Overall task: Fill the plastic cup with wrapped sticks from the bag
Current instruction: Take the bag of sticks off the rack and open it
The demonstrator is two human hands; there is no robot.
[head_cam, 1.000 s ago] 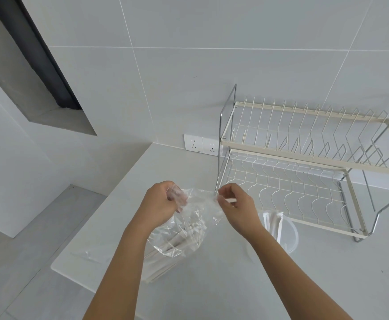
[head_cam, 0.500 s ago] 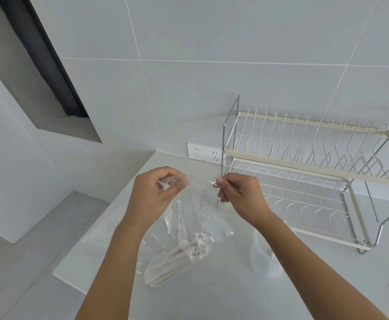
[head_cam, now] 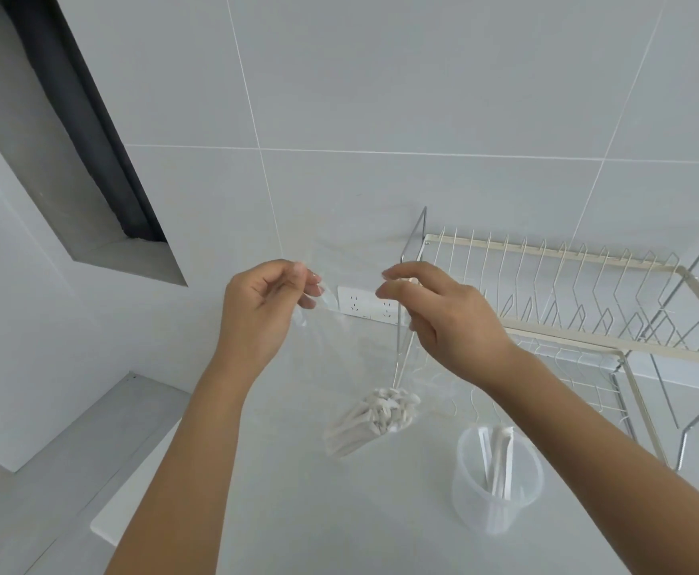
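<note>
A clear plastic bag [head_cam: 352, 346] hangs in the air above the counter. My left hand [head_cam: 262, 309] pinches its top left edge. My right hand [head_cam: 431, 313] pinches the top right edge and seems to hold one thin wrapped stick [head_cam: 406, 350] that slants down inside the bag. A bundle of white wrapped sticks [head_cam: 370, 417] lies bunched at the bag's bottom. The translucent plastic cup [head_cam: 495, 487] stands on the counter below my right forearm, with a few wrapped sticks upright in it.
A wire dish rack [head_cam: 580, 309] with a cream frame stands at the right against the tiled wall. A double wall socket [head_cam: 366, 305] sits behind the bag. The white counter [head_cam: 281, 491] ends at a left edge over a grey floor.
Both hands have raised the bag well above the counter and spread its mouth wider. The sticks have slid to the bag's bottom, and the cup is now uncovered beside my right arm.
</note>
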